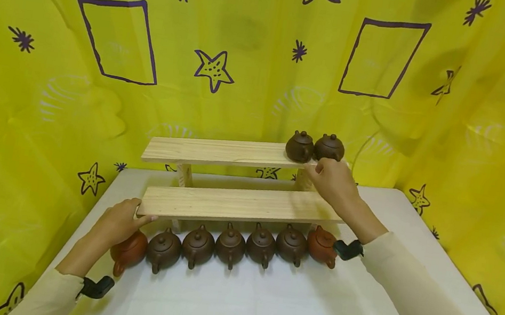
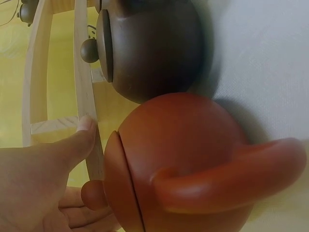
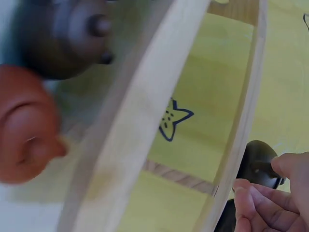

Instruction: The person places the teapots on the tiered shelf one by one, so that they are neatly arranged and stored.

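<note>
My left hand grips the left end of the two-tier wooden shelf at its lower board, thumb along the front edge. Just under that hand sits a red-brown teapot, its lid knob near my fingers. On the upper board, two dark brown teapots stand side by side at the right. My right hand is at the left one, thumb and fingers pinching at its handle. That hand partly covers the other dark teapot.
Before the lower board, several dark teapots stand in a row on the white table, handles toward me. Another red-brown teapot ends the row at the right, below my right forearm. A yellow patterned curtain hangs behind the shelf.
</note>
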